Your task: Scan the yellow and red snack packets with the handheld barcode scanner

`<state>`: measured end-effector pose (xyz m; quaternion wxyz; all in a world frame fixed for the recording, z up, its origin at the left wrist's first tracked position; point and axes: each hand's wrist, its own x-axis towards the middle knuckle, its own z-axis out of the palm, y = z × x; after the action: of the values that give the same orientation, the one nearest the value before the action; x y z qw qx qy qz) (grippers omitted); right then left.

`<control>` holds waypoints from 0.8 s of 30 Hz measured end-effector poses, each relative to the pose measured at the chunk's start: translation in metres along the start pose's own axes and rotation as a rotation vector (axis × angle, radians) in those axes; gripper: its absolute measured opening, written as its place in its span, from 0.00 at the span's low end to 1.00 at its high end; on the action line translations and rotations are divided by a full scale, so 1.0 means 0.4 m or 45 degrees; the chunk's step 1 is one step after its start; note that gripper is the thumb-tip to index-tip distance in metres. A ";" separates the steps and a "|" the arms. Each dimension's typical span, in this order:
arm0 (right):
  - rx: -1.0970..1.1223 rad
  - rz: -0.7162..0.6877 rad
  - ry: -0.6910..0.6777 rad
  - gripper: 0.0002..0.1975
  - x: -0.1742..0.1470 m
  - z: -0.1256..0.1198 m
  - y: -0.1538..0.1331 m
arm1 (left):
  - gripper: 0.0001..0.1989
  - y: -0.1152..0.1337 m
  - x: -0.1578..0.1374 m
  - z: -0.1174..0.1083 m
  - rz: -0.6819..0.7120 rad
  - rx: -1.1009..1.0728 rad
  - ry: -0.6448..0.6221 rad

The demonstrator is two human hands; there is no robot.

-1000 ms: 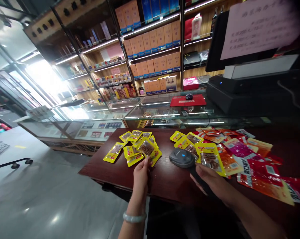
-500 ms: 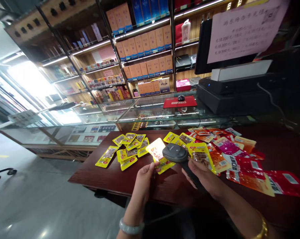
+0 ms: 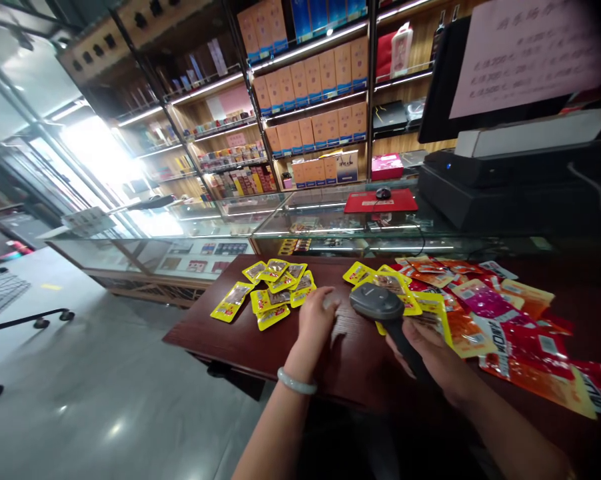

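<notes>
My right hand [image 3: 430, 350] is wrapped round the handle of a dark grey barcode scanner [image 3: 378, 302], its head pointing left above the table. My left hand [image 3: 319, 313] hovers beside the left group of yellow snack packets [image 3: 274, 317], fingers apart with nothing visible in them. That group lies loosely overlapped, with one packet [image 3: 230, 303] set off at its left. More yellow packets [image 3: 358, 272] lie behind and under the scanner, partly hidden by it and by my right hand. Red and orange snack pouches [image 3: 535, 347] are heaped to the right.
The dark red wooden table [image 3: 350, 360] meets a glass display counter [image 3: 325, 223]. On the glass are a red mat [image 3: 403, 201] with a mouse [image 3: 383, 193]. A monitor [image 3: 438, 87] bearing a pink sign stands at right. A wheeled cart [image 3: 25, 317] is at far left.
My left hand has let go of the yellow packet it held before the scanner and moved toward the left group. The view has shifted; the scanner stays in my right hand.
</notes>
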<state>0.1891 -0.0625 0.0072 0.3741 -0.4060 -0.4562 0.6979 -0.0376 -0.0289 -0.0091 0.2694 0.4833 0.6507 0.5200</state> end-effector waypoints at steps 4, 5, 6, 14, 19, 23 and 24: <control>0.046 0.027 0.007 0.27 -0.005 0.012 0.006 | 0.30 -0.070 0.037 -0.074 0.272 0.932 -0.034; 0.052 0.027 -0.005 0.27 -0.005 0.016 0.008 | 0.31 -0.083 0.044 -0.080 0.277 1.043 -0.090; 0.056 0.025 -0.018 0.27 -0.005 0.019 0.009 | 0.30 -0.092 0.050 -0.082 0.275 1.119 -0.150; 0.022 0.055 -0.012 0.29 0.015 0.010 0.026 | 0.28 -0.079 -0.040 -0.087 0.298 1.064 -0.513; 0.020 0.039 -0.093 0.27 0.015 0.013 0.032 | 0.17 -0.052 -0.071 -0.104 0.227 0.953 -0.297; 0.017 0.054 -0.050 0.27 0.003 0.021 0.022 | 0.22 -0.053 -0.002 -0.098 0.336 1.226 -0.009; 0.009 0.049 -0.041 0.27 0.000 0.022 0.018 | 0.26 -0.058 0.023 -0.095 0.384 1.285 -0.027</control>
<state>0.1798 -0.0676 0.0025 0.3546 -0.4022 -0.4517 0.7131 -0.0817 -0.0363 -0.0175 -0.0679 0.6466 0.7405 0.1701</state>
